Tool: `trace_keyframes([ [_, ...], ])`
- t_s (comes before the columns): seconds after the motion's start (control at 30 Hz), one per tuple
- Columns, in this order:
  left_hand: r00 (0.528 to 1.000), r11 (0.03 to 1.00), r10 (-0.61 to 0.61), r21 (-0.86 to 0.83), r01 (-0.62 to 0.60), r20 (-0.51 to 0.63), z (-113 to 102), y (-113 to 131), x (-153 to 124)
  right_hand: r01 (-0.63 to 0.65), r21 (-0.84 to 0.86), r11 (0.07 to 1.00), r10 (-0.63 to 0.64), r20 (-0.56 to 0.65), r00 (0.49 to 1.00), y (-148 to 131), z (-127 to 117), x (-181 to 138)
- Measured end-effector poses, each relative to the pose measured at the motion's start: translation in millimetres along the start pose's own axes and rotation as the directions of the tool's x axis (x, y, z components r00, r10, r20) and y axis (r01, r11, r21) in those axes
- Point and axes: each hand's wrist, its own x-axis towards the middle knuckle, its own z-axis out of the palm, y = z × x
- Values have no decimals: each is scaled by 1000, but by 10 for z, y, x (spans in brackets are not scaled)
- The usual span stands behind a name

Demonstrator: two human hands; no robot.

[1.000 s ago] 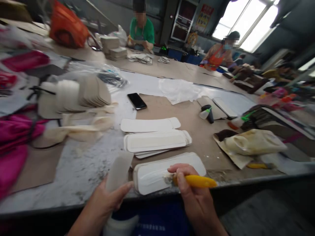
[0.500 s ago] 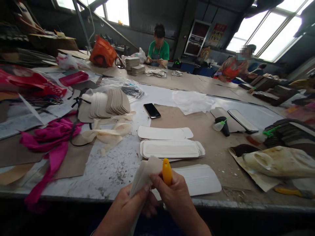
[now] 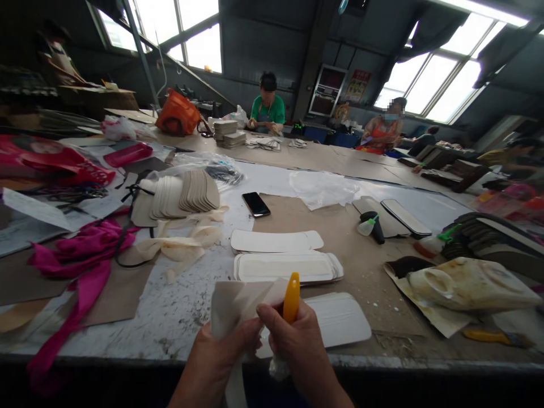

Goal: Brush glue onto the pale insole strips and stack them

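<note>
Lower centre of frame: left hand (image 3: 221, 354) and right hand (image 3: 297, 345) sit close together, raised just over the near table edge (image 3: 127, 356).

- Left hand: thumb and fingers pinched on a pale strip (image 3: 232, 303). The strip is off-white, thin and limp, and creased where it is gripped.
- Strip axis: roughly vertical in the frame. The upper end spreads wide toward the upper left. The lower end hangs down between the wrists and is cut off by the bottom edge. Cannot tell whether it is one layer or several.
- Right hand: fist closed round a yellow-handled brush (image 3: 291, 297), with the thumb lying against the strip.
- Brush: smooth yellow plastic handle with a rounded tip. The long axis is near upright and the tip points up. Whitish clotted bristles show below the fist. The middle of the handle is hidden in the fist.

On the brown board behind the hands:
- A flat white piece (image 3: 346, 320), its left end covered by the right hand.
- A stack of padded strips (image 3: 289, 266).
- A single white strip (image 3: 276, 241).
- All three lie with their long axes left to right.
- A black phone (image 3: 256, 204) lies further up.

A stained jug (image 3: 471, 289) lies on its side at right.
</note>
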Motion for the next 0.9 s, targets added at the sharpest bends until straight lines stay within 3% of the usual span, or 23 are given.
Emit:
trace_keyframes([
  [0.17, 996, 998, -30, -47, 34, 84, 41, -34, -52, 43, -10, 999, -44, -69, 997, -135, -65, -59],
  [0.27, 981, 996, -59, 80, 44, 185, -75, -106, -73, 82, 30, 996, -79, -72, 994, -298, -257, -111],
  [0.33, 975, 968, -26, 248, -30, 219, -207, -179, -89, 95, 4, 995, -95, -61, 994, -415, -487, -151],
  [0.47, 928, 811, 100, 511, -284, 358, -497, -370, -130, -39, -224, 974, 34, -24, 999, -575, -1034, -202],
  [0.57, 818, 616, 242, 569, -545, 521, -660, -520, -133, -43, -534, 845, 105, 86, 991, -577, -1244, -167],
  [0.67, 614, 265, 418, 557, -787, 669, -725, -594, -83, 102, -778, 620, 200, 282, 938, -512, -1142, -52],
  [0.77, 432, -41, 458, 504, -863, 777, -701, -570, -2, 217, -868, 446, 337, 388, 858, -471, -849, 117],
  [0.83, 353, -148, 495, 478, -866, 794, -671, -533, 46, 231, -888, 397, 409, 397, 822, -472, -657, 239],
  [0.9, 308, -195, 531, 468, -862, 789, -653, -503, 81, 221, -907, 357, 465, 378, 800, -474, -521, 355],
])
